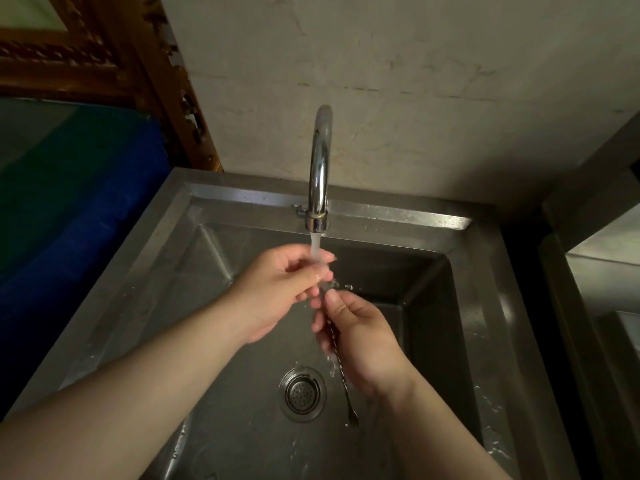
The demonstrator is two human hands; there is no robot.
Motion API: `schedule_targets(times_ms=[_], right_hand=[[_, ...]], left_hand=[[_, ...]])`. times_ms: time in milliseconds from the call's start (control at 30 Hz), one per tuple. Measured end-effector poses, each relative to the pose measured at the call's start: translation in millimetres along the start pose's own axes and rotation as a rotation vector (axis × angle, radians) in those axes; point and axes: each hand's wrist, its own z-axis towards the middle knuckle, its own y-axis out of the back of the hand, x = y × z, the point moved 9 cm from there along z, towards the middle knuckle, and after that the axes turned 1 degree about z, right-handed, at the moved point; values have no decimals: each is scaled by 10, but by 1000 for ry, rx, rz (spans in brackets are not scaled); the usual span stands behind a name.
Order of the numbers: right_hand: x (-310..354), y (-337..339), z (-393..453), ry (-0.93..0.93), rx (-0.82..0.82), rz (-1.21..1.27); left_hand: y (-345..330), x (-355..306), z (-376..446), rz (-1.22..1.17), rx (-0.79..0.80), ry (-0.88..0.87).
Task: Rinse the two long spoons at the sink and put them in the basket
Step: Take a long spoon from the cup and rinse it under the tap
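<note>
A long thin metal spoon [346, 396] with a twisted stem hangs over the steel sink [491, 306]. My right hand [360, 341] grips its stem in the middle, and the forked lower end points down past the drain. My left hand [287, 289] pinches the spoon's upper end right under the running water from the tap [320, 168]. The bowl of the spoon is mostly hidden by my fingers. I see only one spoon. No basket is in view.
A round strainer drain [302, 393] sits in the sink floor. A marble wall [415, 81] rises behind the tap. A blue and green surface [69, 202] lies to the left, a carved wooden frame [104, 46] above it, and a steel counter [606, 306] to the right.
</note>
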Motion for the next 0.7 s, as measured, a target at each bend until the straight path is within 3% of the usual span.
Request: schedule_targets(times_ms=[133,300,400,567,700], right_hand=[[-87,138,-93,15,-97,-94],[-17,117,-111,79,-116,-176],[-116,239,-180,34,-158,-377],[-26,472,-245,51,-248,-608],[150,497,-216,80,-293,-466]], left_hand=[[86,-31,34,37,-163,-41],[-38,97,-6,92,-144,-26],[167,-8,35,-78,-302,-46],[630,96,11,-293,-588,75],[892,373,-44,-440,-738,200]])
